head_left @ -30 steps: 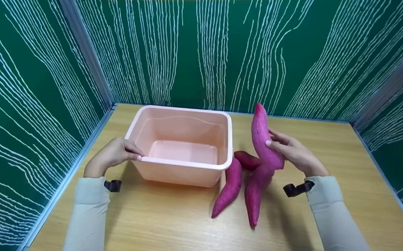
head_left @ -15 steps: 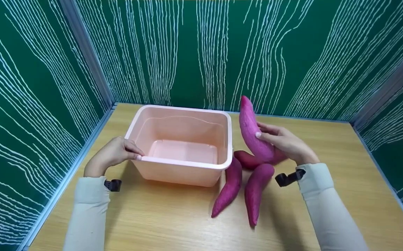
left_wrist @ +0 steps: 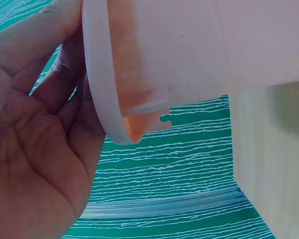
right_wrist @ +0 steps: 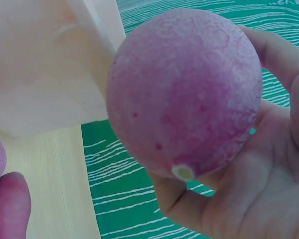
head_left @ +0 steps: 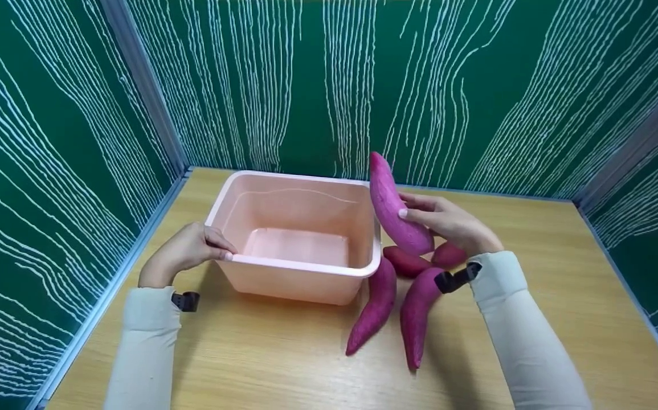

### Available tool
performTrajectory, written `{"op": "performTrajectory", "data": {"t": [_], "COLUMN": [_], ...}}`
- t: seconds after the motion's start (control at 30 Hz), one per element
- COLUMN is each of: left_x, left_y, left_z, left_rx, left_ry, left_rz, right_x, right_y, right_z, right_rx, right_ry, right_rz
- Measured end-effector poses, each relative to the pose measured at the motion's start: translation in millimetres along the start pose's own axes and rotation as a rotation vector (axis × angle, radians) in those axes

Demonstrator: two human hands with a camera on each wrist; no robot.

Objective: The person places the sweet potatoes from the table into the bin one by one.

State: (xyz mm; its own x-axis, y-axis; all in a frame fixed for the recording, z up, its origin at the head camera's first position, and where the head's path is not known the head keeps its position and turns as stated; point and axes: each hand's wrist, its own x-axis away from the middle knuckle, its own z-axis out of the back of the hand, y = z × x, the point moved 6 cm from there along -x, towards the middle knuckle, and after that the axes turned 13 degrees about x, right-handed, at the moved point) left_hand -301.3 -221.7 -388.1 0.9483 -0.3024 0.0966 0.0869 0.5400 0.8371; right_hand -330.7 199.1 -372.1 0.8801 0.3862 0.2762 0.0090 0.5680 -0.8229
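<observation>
The person's right hand [head_left: 440,219] pinches a thick purple-pink sweet potato [head_left: 395,213], thumb on the near side and fingers behind. It is lifted clear of the table [head_left: 272,353] and tilted, its pointed tip up and leaning toward the left edge; in the right wrist view its blunt end shows a pale round scar. From the head view it overlaps the right rim of a pale pink tub [head_left: 291,283]; whether they touch cannot be told.

The left hand [head_left: 189,250] pinches the tub's rim at its near left corner. The tub stands upright in the far left part of the table, near the far edge.

Four more sweet potatoes lie right of the tub. A second sweet potato [head_left: 375,313] lies just beside the tub, its tip toward the near edge. A third sweet potato [head_left: 417,322] points the same way, farther right. Toward the far edge from these lie a redder fourth sweet potato [head_left: 404,263], under the lifted one in the head view, and a fifth sweet potato [head_left: 448,256], partly hidden by the right hand.

Beyond the table's far edge rises a green wall [head_left: 311,114] with wavy white lines.
</observation>
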Motion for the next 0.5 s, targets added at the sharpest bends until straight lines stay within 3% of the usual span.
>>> {"op": "performTrajectory", "data": {"t": [0.17,0.5], "left_x": [-0.3,-1.2], "left_y": [3.5,2.4], "left_z": [-0.7,-0.6], "left_rx": [-0.045,-0.023], "left_ry": [-0.007,0.0], "left_rz": [-0.061,-0.009], "right_x": [-6.7,-18.7], "right_y": [-11.7,-32.4], "right_z": [-4.1,-13.1], "right_rx": [0.031,0.058], "right_ry": [-0.019,-0.048], "right_rz": [0.053,0.096]}}
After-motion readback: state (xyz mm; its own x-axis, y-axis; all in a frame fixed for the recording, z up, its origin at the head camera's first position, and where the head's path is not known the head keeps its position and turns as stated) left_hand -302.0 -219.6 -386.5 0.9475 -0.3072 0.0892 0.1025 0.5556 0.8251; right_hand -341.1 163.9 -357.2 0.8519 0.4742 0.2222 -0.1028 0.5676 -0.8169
